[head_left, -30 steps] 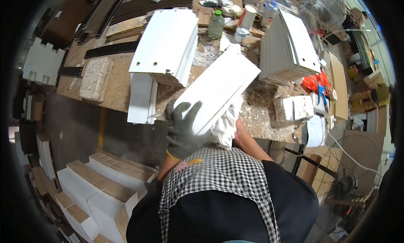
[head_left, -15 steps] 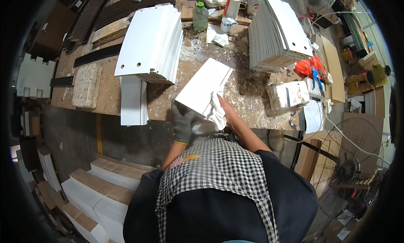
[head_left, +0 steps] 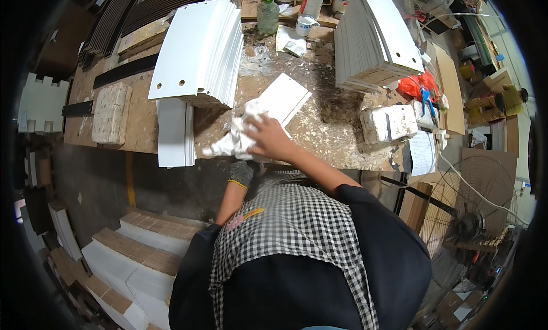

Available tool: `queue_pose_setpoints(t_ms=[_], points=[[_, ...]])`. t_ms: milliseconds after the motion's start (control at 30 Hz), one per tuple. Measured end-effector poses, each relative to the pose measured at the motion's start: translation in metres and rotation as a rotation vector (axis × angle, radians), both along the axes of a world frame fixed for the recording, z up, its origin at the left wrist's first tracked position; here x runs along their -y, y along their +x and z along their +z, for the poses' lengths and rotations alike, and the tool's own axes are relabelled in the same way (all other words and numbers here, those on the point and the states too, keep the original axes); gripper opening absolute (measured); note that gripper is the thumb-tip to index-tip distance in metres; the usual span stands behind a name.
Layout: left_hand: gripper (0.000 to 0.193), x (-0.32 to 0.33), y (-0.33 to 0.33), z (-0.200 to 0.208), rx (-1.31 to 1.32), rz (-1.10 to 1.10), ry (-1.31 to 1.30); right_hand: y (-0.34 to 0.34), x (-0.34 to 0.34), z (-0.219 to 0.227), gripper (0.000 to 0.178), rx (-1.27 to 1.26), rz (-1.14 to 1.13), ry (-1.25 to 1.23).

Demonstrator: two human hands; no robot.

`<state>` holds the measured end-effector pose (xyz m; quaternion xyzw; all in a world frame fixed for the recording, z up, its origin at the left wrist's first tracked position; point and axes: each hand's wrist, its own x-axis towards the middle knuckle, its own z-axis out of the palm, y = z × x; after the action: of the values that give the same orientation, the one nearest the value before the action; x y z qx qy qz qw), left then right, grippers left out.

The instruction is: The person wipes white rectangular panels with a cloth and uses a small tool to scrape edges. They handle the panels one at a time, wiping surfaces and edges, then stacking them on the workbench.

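Observation:
A white panel [head_left: 288, 99] lies slantwise on the worktable in front of me, its near part covered by a crumpled white cloth [head_left: 231, 137]. My right hand [head_left: 269, 137], bare, presses the cloth onto the panel, its fingers bent over the fabric. Below the cloth, at the table's front edge, is my left hand [head_left: 241, 173] in a dark grey glove with a yellow cuff. Its fingers are hidden by the cloth and the edge, so its grip does not show.
Stacks of white panels stand left [head_left: 197, 50] and right [head_left: 377, 39] on the stained worktable [head_left: 325, 124]. Beyond are a green-capped jar [head_left: 268, 16] and a small white tub [head_left: 305, 25]. Wrapped blocks lie left [head_left: 112, 113] and right [head_left: 390, 124]. A fan [head_left: 471, 221] stands at right.
My right hand has swept the cloth leftward across the panel's near part, turning palm down. The panel's far end stays uncovered. My left hand has dropped slightly lower and is now more hidden.

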<state>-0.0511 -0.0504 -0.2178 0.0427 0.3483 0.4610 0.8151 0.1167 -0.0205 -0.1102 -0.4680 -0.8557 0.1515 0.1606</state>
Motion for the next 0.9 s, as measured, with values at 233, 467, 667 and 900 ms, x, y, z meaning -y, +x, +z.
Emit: queue_pose_setpoints(t_ms=[233,467,667,900], points=[[0.027,0.017,-0.005,0.037,-0.429,-0.096,0.091,0.125,-0.118,-0.068,0.053,0.458,-0.476,-0.236],[0.038,0.014,0.0,0.043,-0.184,0.071,-0.129,0.101,-0.14,-0.016,0.058,0.072,-0.771,-0.585],[0.036,0.01,-0.004,0.027,-0.07,0.086,0.007,-0.025,-0.027,-0.046,0.055,0.248,0.026,-0.168],[0.044,0.012,-0.012,0.019,-0.44,-0.164,0.314,0.101,0.028,-0.037,0.038,0.015,-0.364,-0.253]])
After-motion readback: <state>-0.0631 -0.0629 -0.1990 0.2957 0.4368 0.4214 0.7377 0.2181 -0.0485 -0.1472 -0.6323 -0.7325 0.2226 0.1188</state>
